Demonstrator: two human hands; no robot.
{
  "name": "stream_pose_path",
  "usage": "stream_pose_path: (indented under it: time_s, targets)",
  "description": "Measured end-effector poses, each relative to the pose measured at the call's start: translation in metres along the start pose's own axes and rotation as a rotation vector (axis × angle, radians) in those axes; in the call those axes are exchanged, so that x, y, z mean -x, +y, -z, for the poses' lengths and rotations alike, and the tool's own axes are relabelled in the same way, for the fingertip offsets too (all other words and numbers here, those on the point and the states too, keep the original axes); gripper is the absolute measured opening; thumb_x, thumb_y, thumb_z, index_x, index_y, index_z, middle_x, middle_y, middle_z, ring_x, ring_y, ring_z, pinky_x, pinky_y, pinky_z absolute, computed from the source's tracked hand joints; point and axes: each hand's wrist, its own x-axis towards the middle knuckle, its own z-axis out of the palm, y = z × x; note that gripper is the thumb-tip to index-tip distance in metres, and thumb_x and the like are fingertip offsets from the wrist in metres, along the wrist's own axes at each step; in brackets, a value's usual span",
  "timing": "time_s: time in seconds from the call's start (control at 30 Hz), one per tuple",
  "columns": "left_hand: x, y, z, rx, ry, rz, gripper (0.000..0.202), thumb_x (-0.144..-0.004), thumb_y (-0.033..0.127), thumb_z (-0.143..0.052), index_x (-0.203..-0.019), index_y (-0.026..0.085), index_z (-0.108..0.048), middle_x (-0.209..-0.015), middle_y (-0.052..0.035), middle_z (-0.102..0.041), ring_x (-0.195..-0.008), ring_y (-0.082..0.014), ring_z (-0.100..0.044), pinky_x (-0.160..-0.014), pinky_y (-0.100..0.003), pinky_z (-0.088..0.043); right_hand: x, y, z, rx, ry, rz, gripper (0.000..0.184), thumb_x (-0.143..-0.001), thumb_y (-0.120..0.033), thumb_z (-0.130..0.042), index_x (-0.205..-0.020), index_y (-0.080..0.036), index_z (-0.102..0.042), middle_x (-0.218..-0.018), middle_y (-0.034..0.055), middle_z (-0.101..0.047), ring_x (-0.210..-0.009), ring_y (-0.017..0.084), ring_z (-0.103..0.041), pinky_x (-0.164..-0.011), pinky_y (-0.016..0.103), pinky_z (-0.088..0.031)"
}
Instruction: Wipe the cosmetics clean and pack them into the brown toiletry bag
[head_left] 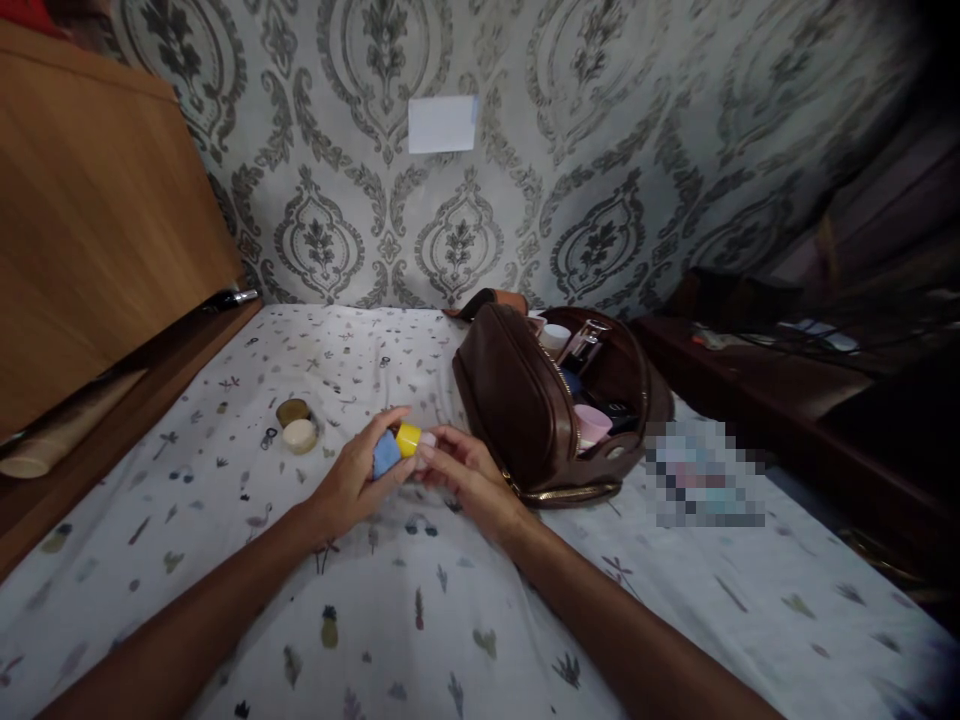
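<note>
My left hand is closed around a small blue container with a yellow cap. My right hand meets it from the right, fingers pinched at the cap end, where something pale pink shows. Both hands hover over a white printed bedsheet. Just to the right lies an open brown leather pouch holding several small cosmetic items, among them a pink jar and a white jar.
Two small round jars and a tiny ring-like piece lie on the sheet to the left. A wooden headboard and a rolled tube stand at far left. Patterned wallpaper is behind; a dark side table stands right.
</note>
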Motion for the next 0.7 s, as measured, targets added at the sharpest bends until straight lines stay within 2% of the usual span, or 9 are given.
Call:
stream_pose_path:
  time_s: [0.13, 0.3, 0.53, 0.7]
  targets:
    - [-0.002, -0.002, 0.002, 0.021, -0.047, -0.016, 0.033, -0.1, 0.041, -0.045, -0.125, 0.021, -0.054, -0.121, -0.0093, -0.065, -0.109, -0.0229, -0.063, -0.094, -0.033, -0.049, 0.002, 0.0, -0.003, 0.057, -0.023, 0.017, 0.048, -0.064, -0.055, -0.085, -0.086, -0.018, -0.065, -0.077, -0.0012, -0.064, -0.065, 0.012, -0.06, -0.06, 0.025, -0.048]
    - [-0.003, 0.0, 0.004, 0.045, -0.053, 0.012, 0.034, -0.101, 0.044, -0.043, -0.122, 0.021, -0.056, -0.112, -0.0075, -0.066, -0.099, -0.0211, -0.063, -0.091, -0.032, -0.05, 0.003, 0.001, -0.004, 0.105, -0.015, 0.031, 0.049, -0.062, -0.058, -0.085, -0.083, -0.02, -0.062, -0.075, -0.002, -0.063, -0.066, 0.013, -0.06, -0.064, 0.027, -0.05]
    - [-0.004, 0.004, 0.003, 0.137, -0.055, 0.117, 0.041, -0.102, 0.049, -0.036, -0.116, 0.019, -0.061, -0.09, -0.0029, -0.066, -0.082, -0.0185, -0.061, -0.078, -0.03, -0.05, 0.003, 0.009, 0.001, 0.271, -0.015, 0.208, 0.045, -0.064, -0.039, -0.088, -0.092, -0.023, -0.057, -0.085, -0.0018, -0.065, -0.079, 0.016, -0.06, -0.076, 0.031, -0.05]
    - [-0.004, 0.002, 0.002, 0.167, -0.038, 0.132, 0.04, -0.101, 0.048, -0.039, -0.116, 0.018, -0.061, -0.09, -0.0022, -0.064, -0.083, -0.0178, -0.061, -0.078, -0.029, -0.049, 0.002, 0.01, 0.001, 0.308, -0.005, 0.211, 0.047, -0.064, -0.044, -0.087, -0.094, -0.023, -0.058, -0.086, -0.0006, -0.066, -0.08, 0.017, -0.062, -0.078, 0.033, -0.051]
